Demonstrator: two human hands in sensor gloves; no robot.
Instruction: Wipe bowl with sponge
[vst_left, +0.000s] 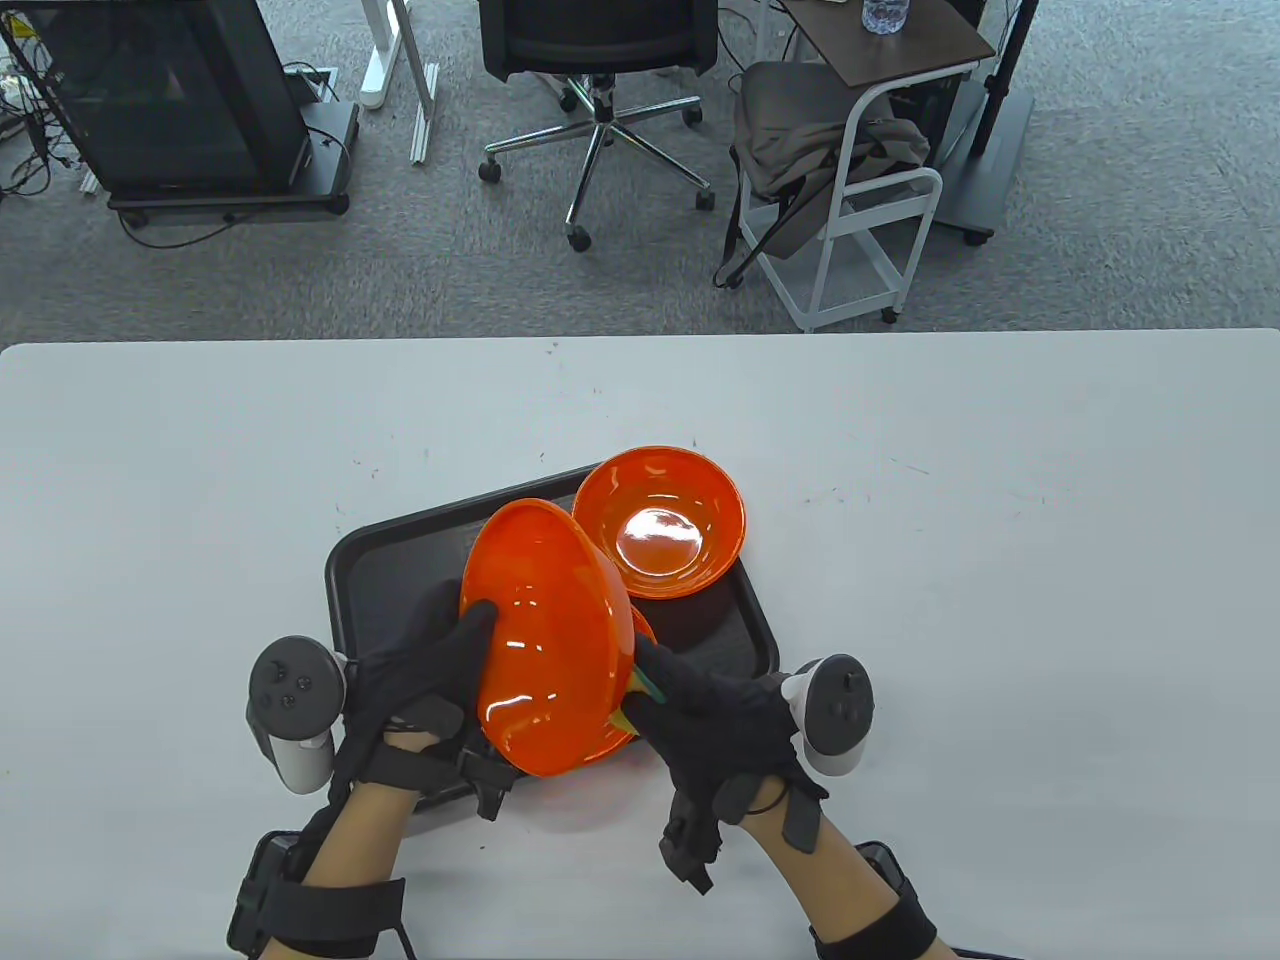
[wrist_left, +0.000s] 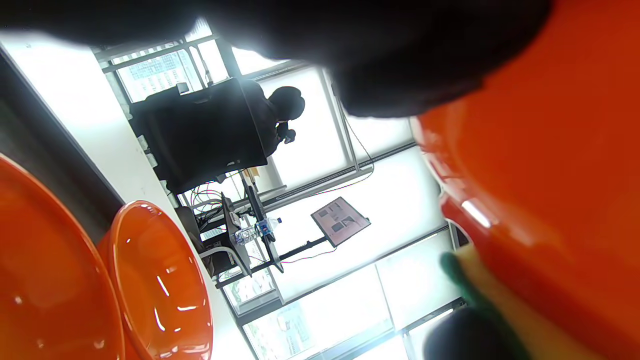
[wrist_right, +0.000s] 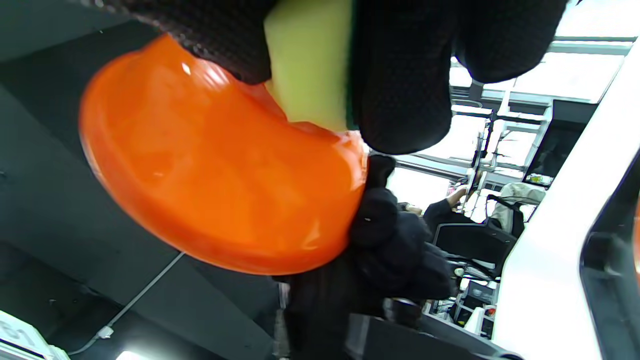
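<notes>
Gripping the glossy orange plastic bowl (vst_left: 550, 640) in my left hand (vst_left: 420, 660), I'm pressing the yellow-green sponge (wrist_right: 307, 60) held in my right hand (vst_left: 725, 725), risking the bowl slipping onto the black tray (vst_left: 400, 560).

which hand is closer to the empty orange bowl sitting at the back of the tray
Left, by a small margin. The left hand grips the lifted bowl near-left of the empty bowl. The right hand, holding the sponge, sits lower, nearer the tray's front edge.
</notes>
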